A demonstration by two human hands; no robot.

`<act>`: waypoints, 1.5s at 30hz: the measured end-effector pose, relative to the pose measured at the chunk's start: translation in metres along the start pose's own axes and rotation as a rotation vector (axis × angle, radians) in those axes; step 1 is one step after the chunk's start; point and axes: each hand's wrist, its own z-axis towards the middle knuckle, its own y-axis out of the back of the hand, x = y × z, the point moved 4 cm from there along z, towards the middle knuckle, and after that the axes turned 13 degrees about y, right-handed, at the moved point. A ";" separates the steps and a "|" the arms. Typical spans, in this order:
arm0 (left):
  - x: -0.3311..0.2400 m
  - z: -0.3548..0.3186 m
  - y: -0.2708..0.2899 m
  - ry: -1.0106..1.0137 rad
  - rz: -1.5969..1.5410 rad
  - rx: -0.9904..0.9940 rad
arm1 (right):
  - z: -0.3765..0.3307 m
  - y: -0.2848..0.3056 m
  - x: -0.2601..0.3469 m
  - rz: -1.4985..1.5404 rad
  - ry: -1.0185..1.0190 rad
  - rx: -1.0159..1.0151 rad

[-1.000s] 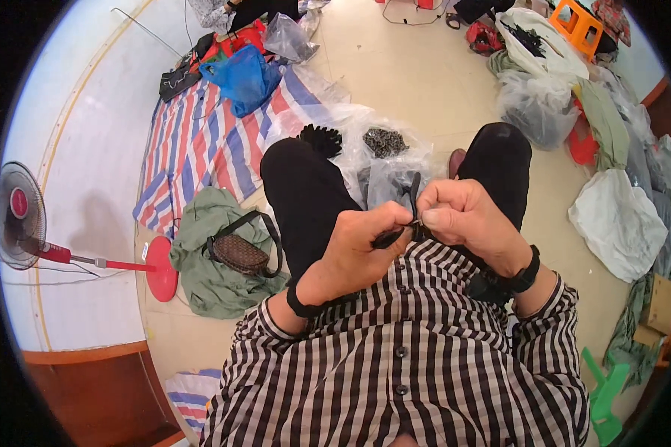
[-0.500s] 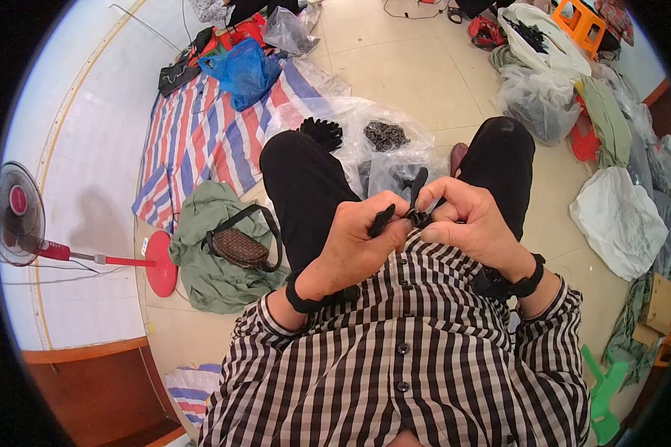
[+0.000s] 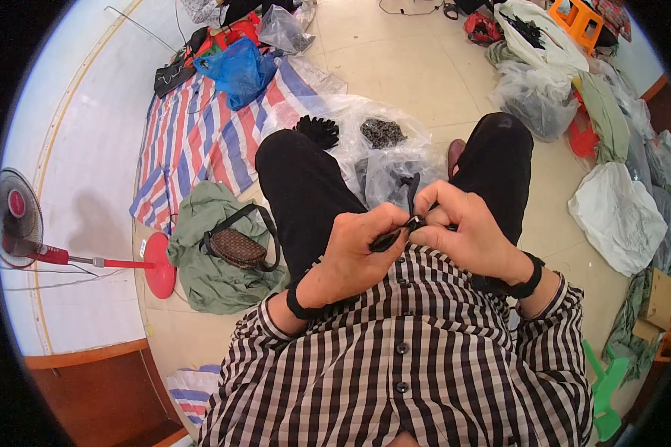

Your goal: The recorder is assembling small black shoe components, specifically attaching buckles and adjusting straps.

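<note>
My left hand (image 3: 348, 249) and my right hand (image 3: 473, 232) meet above my lap, both pinching a narrow black strap (image 3: 412, 192). One end of it stands up between the hands; another part curves out by my left thumb. A small dark shiny piece, perhaps a buckle, sits on the strap at my fingertips, mostly hidden by them. Beyond my knees a clear plastic sheet or bag (image 3: 350, 112) lies on the floor. On it rest a bundle of black strips (image 3: 318, 132) and a heap of small dark pieces (image 3: 382, 133).
Striped sheeting (image 3: 194, 141) carries a blue plastic bag (image 3: 238, 72) at the far left. Nearer are green cloth (image 3: 205, 283), a brown patterned pouch (image 3: 236, 248) and a red-based fan (image 3: 159, 266). Plastic bags (image 3: 619, 216) line the right side, with a green stool (image 3: 610, 391) near the lower right.
The strap part by my left thumb has dropped lower and flattened into a curve. The upright end has turned and looks narrower. My hands stay together, with the view shifted slightly.
</note>
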 end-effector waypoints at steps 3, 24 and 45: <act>0.000 -0.001 -0.002 -0.036 -0.025 0.017 | 0.000 0.001 -0.005 0.189 -0.108 0.032; 0.006 -0.008 0.000 0.343 -0.393 0.334 | 0.000 0.010 -0.018 0.435 -0.183 -0.066; 0.027 0.008 0.001 0.332 -0.468 0.192 | 0.012 0.001 -0.029 0.047 -0.024 -0.305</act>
